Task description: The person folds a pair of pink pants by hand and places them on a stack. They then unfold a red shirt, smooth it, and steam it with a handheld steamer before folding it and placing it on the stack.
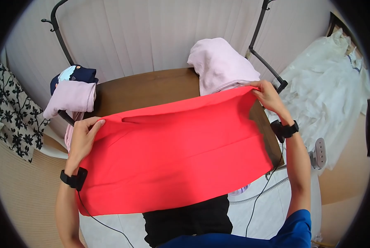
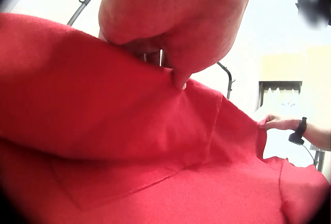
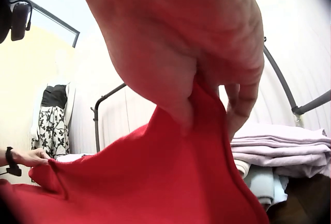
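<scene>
A bright red cloth garment (image 1: 172,153), wide and seamed, is stretched between both hands above the brown table. My left hand (image 1: 85,138) pinches its upper left corner, thumb on the near face. At the upper right corner my right hand (image 1: 269,99) pinches the same edge. A dark gap opens below the upper edge near the left hand, where the fabric folds over. The left wrist view shows the thumb of the left hand (image 2: 176,22) pressed on the red fabric. Seen from the right wrist, fabric runs up between thumb and fingers of the right hand (image 3: 181,42).
The brown table (image 1: 147,89) has a black pipe frame (image 1: 59,37) behind it. Folded pink cloth (image 1: 222,64) is piled at its back right, more pink cloth (image 1: 73,96) and a navy print garment (image 1: 85,75) at left. A white gown (image 1: 317,78) and a steamer head (image 1: 319,153) are at right.
</scene>
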`<state>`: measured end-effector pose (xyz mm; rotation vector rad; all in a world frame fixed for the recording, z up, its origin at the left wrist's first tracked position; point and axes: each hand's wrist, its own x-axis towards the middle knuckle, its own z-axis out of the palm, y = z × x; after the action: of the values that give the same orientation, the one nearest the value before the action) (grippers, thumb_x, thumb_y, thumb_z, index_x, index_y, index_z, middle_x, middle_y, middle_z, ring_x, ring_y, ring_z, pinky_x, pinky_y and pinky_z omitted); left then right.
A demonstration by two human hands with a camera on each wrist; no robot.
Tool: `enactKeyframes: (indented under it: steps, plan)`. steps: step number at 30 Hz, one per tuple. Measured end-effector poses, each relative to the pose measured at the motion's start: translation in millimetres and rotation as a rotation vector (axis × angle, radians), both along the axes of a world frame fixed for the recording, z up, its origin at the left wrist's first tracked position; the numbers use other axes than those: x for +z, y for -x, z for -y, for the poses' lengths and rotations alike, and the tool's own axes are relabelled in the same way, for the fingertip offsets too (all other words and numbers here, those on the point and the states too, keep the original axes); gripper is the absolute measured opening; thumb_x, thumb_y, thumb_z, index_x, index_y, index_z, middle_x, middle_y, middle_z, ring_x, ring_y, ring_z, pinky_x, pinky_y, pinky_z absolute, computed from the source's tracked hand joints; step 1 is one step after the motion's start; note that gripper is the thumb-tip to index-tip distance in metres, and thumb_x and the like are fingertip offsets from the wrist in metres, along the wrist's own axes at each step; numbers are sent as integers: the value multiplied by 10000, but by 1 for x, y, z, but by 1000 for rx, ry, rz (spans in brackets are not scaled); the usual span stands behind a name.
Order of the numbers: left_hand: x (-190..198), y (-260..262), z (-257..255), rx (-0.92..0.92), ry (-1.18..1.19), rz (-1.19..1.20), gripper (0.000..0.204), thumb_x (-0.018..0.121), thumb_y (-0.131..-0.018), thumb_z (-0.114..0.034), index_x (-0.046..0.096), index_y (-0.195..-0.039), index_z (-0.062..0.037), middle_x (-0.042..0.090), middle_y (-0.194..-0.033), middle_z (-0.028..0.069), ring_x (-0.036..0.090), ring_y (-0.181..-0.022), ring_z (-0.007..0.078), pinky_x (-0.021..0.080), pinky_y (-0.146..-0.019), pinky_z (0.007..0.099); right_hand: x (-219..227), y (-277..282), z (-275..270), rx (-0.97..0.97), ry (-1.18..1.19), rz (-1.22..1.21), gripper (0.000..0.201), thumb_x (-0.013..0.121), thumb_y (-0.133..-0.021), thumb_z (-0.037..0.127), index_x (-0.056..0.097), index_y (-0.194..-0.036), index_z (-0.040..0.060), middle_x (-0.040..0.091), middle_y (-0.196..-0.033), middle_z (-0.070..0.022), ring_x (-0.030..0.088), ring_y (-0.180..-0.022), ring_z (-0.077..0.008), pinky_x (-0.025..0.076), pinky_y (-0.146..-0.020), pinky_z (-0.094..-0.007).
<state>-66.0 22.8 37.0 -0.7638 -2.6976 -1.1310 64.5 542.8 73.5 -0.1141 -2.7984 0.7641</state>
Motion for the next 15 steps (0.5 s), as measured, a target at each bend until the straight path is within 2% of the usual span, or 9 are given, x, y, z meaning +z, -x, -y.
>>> enactKeyframes:
  steps: [2,7,9,10,11,12,13,14,15]
  plan:
    - [-6,2,3,-57,-33,-61,207,656,-975,-123,709,-1021,71,578,-653,75,442,-633,66,379,-573,277,-15,1,-27,182,-5,20,320,533,-862,-99,695,-1132,-45,704,-884,-92,623,-830,-116,511,-778,-287]
    - [2,-11,8,-27,106,-38,198,659,-969,-110,713,-1014,75,627,-653,129,468,-585,82,406,-552,288,-5,-21,-36,160,93,143,365,498,-838,-129,659,-1164,-93,748,-1004,-128,649,-940,-139,505,-880,-294]
    - [-4,-13,13,-105,53,-35,193,664,-964,-109,718,-1011,69,635,-660,135,462,-586,80,404,-551,285,4,-33,-34,142,155,279,394,495,-837,-139,663,-1189,-84,743,-1094,-127,642,-996,-138,508,-897,-294]
    - [-1,-17,14,-101,92,-36,189,686,-940,-118,731,-995,57,668,-692,149,561,-574,137,453,-571,310,3,-39,-31,161,186,292,417,493,-836,-144,663,-1210,-74,728,-1165,-138,638,-1044,-144,506,-915,-291]
    - [-1,-21,15,-84,107,-30,189,686,-940,-118,731,-995,57,668,-692,149,561,-574,137,453,-571,310,0,-42,-29,184,218,305,441,491,-834,-150,664,-1231,-64,713,-1236,-149,634,-1093,-151,505,-932,-288]
    - [-3,-24,17,-168,148,-123,186,697,-926,-125,741,-978,48,688,-726,158,617,-602,199,489,-596,329,-4,-44,-34,191,141,373,470,498,-827,-156,662,-1255,-50,663,-1343,-169,607,-1186,-156,495,-964,-278]
    - [-7,-26,21,-255,188,-214,183,707,-912,-132,751,-961,39,708,-760,167,673,-630,262,526,-622,348,-13,-45,-37,294,158,386,513,519,-809,-156,666,-1276,-4,630,-1382,-190,610,-1247,-229,480,-1009,-306]
    - [-15,-28,29,-295,306,-298,197,729,-877,-165,764,-989,-6,742,-896,141,713,-803,320,570,-702,376,-23,-49,-39,342,62,381,538,531,-796,-157,669,-1283,24,617,-1392,-197,606,-1259,-274,475,-1026,-327]
    - [-16,-35,33,-281,317,-291,197,729,-877,-165,764,-989,-6,742,-896,141,713,-803,320,570,-702,376,-31,-53,-39,388,-38,373,564,543,-783,-158,672,-1291,53,604,-1403,-205,603,-1270,-320,470,-1043,-348]
